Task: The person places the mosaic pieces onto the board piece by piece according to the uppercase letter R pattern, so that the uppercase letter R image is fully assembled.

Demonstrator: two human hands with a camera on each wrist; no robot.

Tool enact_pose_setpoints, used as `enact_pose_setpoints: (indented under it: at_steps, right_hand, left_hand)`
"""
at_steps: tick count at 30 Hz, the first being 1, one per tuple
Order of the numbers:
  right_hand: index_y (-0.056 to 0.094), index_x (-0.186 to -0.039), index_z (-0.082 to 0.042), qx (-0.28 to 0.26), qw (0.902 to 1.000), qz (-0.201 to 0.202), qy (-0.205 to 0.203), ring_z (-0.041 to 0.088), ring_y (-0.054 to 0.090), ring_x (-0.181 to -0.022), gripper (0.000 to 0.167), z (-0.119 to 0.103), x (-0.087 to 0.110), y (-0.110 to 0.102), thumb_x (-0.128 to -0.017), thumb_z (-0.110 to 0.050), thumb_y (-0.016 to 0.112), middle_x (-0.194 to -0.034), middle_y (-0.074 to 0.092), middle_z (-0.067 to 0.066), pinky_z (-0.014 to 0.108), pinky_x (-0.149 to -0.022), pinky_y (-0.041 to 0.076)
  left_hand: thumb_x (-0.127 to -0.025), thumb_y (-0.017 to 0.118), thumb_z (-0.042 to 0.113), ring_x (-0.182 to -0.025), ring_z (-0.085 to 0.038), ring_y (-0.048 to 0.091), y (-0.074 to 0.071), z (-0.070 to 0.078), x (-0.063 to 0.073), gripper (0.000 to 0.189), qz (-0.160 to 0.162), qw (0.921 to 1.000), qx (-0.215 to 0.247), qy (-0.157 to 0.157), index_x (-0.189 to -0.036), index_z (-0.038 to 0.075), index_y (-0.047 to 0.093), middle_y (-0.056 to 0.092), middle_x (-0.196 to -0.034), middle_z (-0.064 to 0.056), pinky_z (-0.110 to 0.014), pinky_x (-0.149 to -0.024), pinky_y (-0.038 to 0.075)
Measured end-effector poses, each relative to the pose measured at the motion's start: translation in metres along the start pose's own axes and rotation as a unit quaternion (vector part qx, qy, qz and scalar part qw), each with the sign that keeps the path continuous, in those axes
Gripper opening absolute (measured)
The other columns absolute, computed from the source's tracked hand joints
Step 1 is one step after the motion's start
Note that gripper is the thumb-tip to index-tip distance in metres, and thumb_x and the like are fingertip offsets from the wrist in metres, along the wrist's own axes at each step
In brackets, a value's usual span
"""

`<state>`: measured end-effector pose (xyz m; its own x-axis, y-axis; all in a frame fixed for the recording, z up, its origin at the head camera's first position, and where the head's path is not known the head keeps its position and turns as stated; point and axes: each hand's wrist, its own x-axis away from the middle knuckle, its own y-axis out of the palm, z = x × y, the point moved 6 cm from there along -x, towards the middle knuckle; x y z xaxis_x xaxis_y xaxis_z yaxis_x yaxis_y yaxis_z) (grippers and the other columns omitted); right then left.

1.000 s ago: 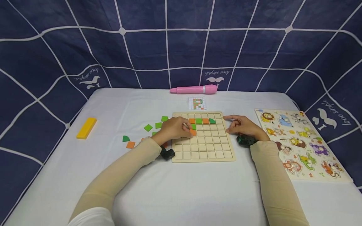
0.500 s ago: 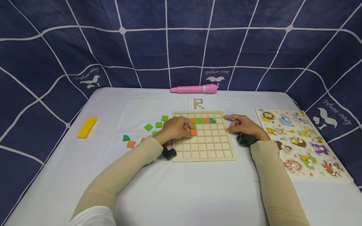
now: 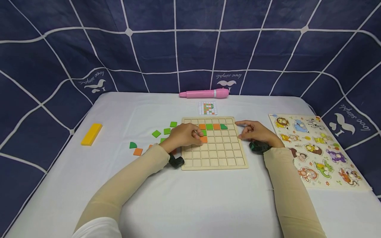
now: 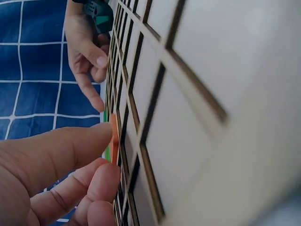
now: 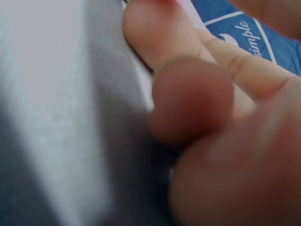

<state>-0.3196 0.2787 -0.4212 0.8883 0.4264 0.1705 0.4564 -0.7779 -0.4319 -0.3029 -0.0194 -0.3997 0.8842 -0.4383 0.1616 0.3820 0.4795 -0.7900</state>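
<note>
A wooden grid board [image 3: 218, 162] lies on the white table. My left hand [image 3: 184, 135] is over its left part, thumb and fingers pinching an orange square tile [image 3: 203, 139] low in a cell. In the left wrist view the thumb and fingertips meet at that orange tile's edge [image 4: 114, 134]. Directly above it sits a green square tile [image 3: 204, 133]. The row beyond holds orange and green squares, ending in a green quarter-circle tile [image 3: 223, 127]. My right hand [image 3: 256, 131] touches the board's right edge with an extended index finger and the thumb.
Several loose green and orange tiles [image 3: 156, 134] lie left of the board. A pattern card [image 3: 207, 108] and a pink microphone-shaped toy [image 3: 203, 94] are behind it. A yellow block [image 3: 91, 134] sits far left; an animal puzzle board [image 3: 319, 152] lies at the right.
</note>
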Motion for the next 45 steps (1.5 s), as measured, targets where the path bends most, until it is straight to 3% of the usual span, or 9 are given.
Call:
enact_pose_setpoints:
  at_steps: [3, 7, 10, 13, 16, 20, 30, 37, 45]
  right_hand:
    - [0.044, -0.155, 0.014, 0.0, 1.0, 0.0, -0.001, 0.009, 0.051, -0.064, 0.07, 0.0, 0.0, 0.0, -0.094, 0.004, 0.077, -0.081, 0.066, 0.001, 0.024, -0.059, 0.043]
    - [0.045, -0.155, 0.014, -0.004, 1.0, -0.001, 0.0, 0.009, 0.051, -0.064, 0.07, 0.0, 0.0, 0.001, -0.093, 0.004, 0.077, -0.081, 0.066, 0.002, 0.024, -0.059, 0.043]
    - [0.045, -0.155, 0.013, 0.0, 1.0, 0.0, 0.001, 0.009, 0.051, -0.064, 0.07, 0.001, -0.001, 0.001, -0.094, 0.004, 0.077, -0.081, 0.066, 0.002, 0.024, -0.059, 0.043]
    - [0.045, -0.155, 0.013, 0.006, 1.0, 0.001, 0.002, 0.008, 0.051, -0.064, 0.07, 0.001, -0.001, 0.0, -0.094, 0.003, 0.077, -0.081, 0.066, 0.002, 0.024, -0.059, 0.044]
    - [0.045, -0.155, 0.013, 0.009, 1.0, 0.002, 0.001, 0.008, 0.052, -0.064, 0.07, 0.001, -0.001, 0.0, -0.094, 0.003, 0.078, -0.081, 0.066, 0.002, 0.024, -0.059, 0.044]
    - [0.044, -0.156, 0.014, 0.01, 0.9999, 0.001, -0.001, 0.009, 0.052, -0.064, 0.071, 0.002, 0.0, 0.0, -0.094, 0.003, 0.077, -0.082, 0.067, 0.002, 0.024, -0.059, 0.044]
    - [0.044, -0.156, 0.014, 0.011, 0.9999, 0.001, 0.0, 0.009, 0.051, -0.065, 0.07, 0.0, 0.0, 0.0, -0.095, 0.002, 0.077, -0.083, 0.067, 0.002, 0.025, -0.059, 0.044]
    - [0.045, -0.156, 0.013, 0.006, 1.0, 0.0, 0.002, 0.009, 0.052, -0.066, 0.07, 0.0, 0.0, 0.0, -0.095, 0.003, 0.077, -0.083, 0.067, 0.002, 0.025, -0.06, 0.044]
    - [0.045, -0.156, 0.013, 0.002, 1.0, 0.002, 0.001, 0.009, 0.052, -0.065, 0.07, 0.0, 0.0, 0.0, -0.094, 0.003, 0.077, -0.082, 0.067, 0.002, 0.024, -0.06, 0.044]
  left_hand:
    - [-0.092, 0.087, 0.028, -0.081, -0.011, 0.064, -0.001, -0.007, 0.002, 0.022, -0.004, 0.9998, 0.014, 0.013, -0.111, 0.02, 0.081, 0.073, -0.086, 0.012, -0.033, -0.073, 0.046]
    - [-0.096, 0.082, 0.025, -0.084, -0.012, 0.064, -0.009, -0.018, 0.008, 0.024, -0.018, 0.9968, 0.049, 0.06, -0.117, 0.014, 0.081, 0.075, -0.093, 0.007, -0.031, -0.079, 0.049]
    - [-0.099, 0.079, 0.02, -0.09, -0.014, 0.064, -0.019, -0.027, 0.013, 0.026, -0.037, 0.9918, 0.075, 0.097, -0.122, 0.01, 0.08, 0.076, -0.1, 0.003, -0.032, -0.086, 0.051]
    - [-0.101, 0.077, 0.017, -0.095, -0.017, 0.062, -0.031, -0.039, 0.02, 0.028, -0.06, 0.9875, 0.093, 0.111, -0.127, 0.006, 0.078, 0.075, -0.107, -0.001, -0.033, -0.09, 0.05]
    - [-0.102, 0.074, 0.013, -0.097, -0.019, 0.061, -0.043, -0.052, 0.027, 0.031, -0.084, 0.984, 0.115, 0.107, -0.132, 0.003, 0.075, 0.073, -0.111, -0.005, -0.034, -0.09, 0.049]
    - [-0.102, 0.073, 0.01, -0.094, -0.021, 0.059, -0.062, -0.07, 0.033, 0.035, -0.084, 0.9819, 0.141, 0.095, -0.135, -0.001, 0.072, 0.073, -0.114, -0.011, -0.031, -0.086, 0.048]
    - [-0.1, 0.072, 0.003, -0.097, -0.012, 0.063, -0.103, -0.134, 0.042, 0.046, -0.024, 0.9813, 0.187, 0.037, -0.144, -0.005, 0.062, 0.07, -0.128, -0.021, -0.026, -0.078, 0.05]
    - [-0.1, 0.074, 0.007, -0.093, -0.009, 0.061, -0.108, -0.16, 0.048, 0.05, -0.015, 0.9787, 0.204, -0.013, -0.148, -0.002, 0.061, 0.07, -0.134, -0.02, -0.028, -0.073, 0.048]
    - [-0.099, 0.071, 0.001, -0.096, -0.01, 0.059, -0.104, -0.163, 0.044, 0.051, -0.036, 0.977, 0.21, -0.003, -0.148, -0.006, 0.059, 0.069, -0.135, -0.022, -0.028, -0.072, 0.048]
